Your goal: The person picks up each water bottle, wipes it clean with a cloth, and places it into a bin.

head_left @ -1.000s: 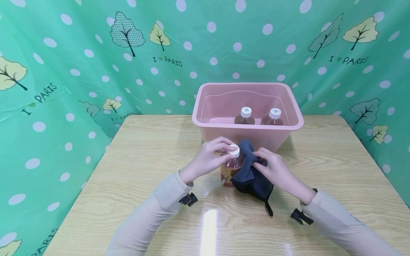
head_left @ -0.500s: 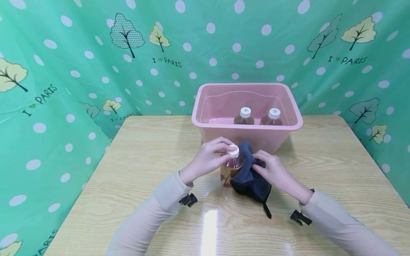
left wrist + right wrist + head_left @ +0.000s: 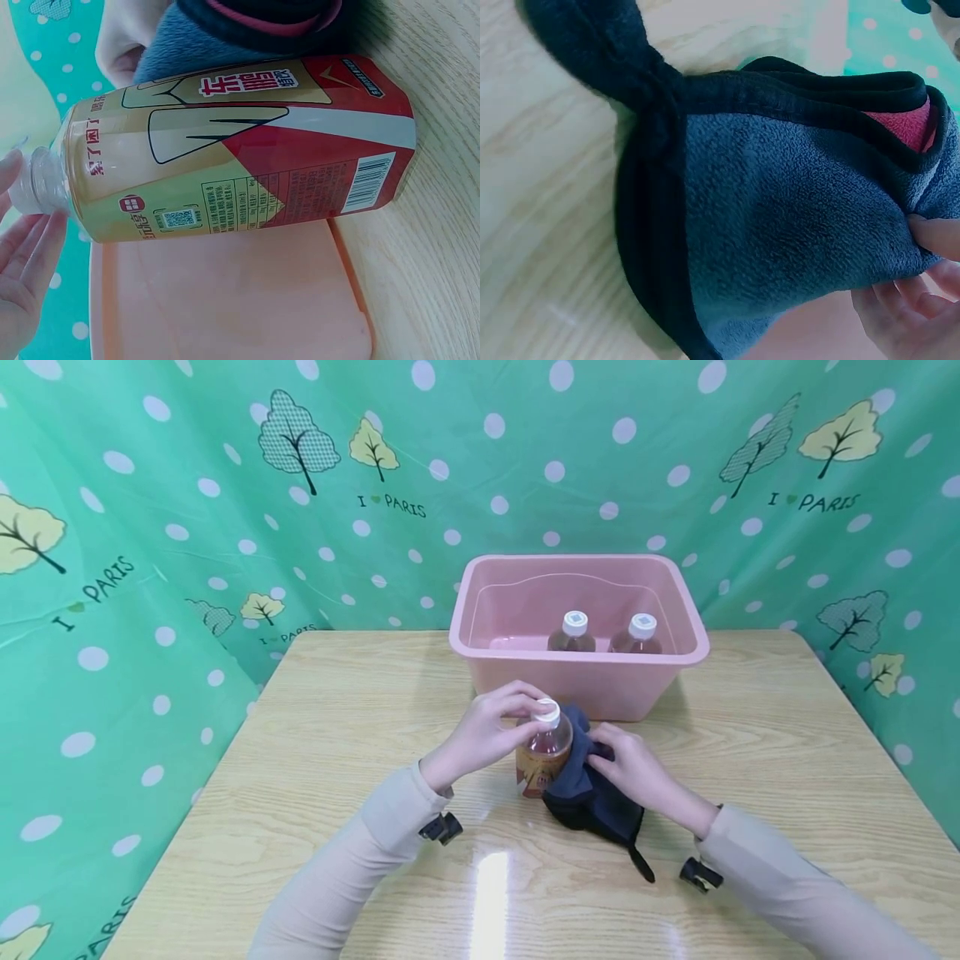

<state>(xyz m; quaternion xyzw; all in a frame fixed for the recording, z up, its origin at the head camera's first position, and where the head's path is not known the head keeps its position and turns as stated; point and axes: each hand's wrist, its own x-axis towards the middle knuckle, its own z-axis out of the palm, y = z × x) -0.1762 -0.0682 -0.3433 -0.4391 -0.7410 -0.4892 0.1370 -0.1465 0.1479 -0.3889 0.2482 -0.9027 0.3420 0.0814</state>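
A plastic drink bottle (image 3: 543, 768) with a red and gold label stands upright on the table, in front of the pink bin. My left hand (image 3: 497, 727) grips it by its white cap (image 3: 550, 713) between thumb and fingers. Against the bottle's right side lies a dark grey-blue cloth (image 3: 780, 202) with black edging and a hanging loop; a bit of pink shows in its folds. My right hand (image 3: 633, 766) pinches the bunched cloth. In the left wrist view the bottle's label (image 3: 247, 157) faces the camera and the cloth touches its far side.
The pink plastic bin (image 3: 577, 681) stands at the back of the wooden table (image 3: 337, 760). Two white-capped bottles, one on the left (image 3: 574, 631) and one on the right (image 3: 640, 633), stand inside it. A green dotted curtain (image 3: 420, 543) hangs behind and on both sides.
My right hand has slid the cloth down along the bottle's side, a little toward me, and the cloth's loop has swung right. My left hand stays on the cap.
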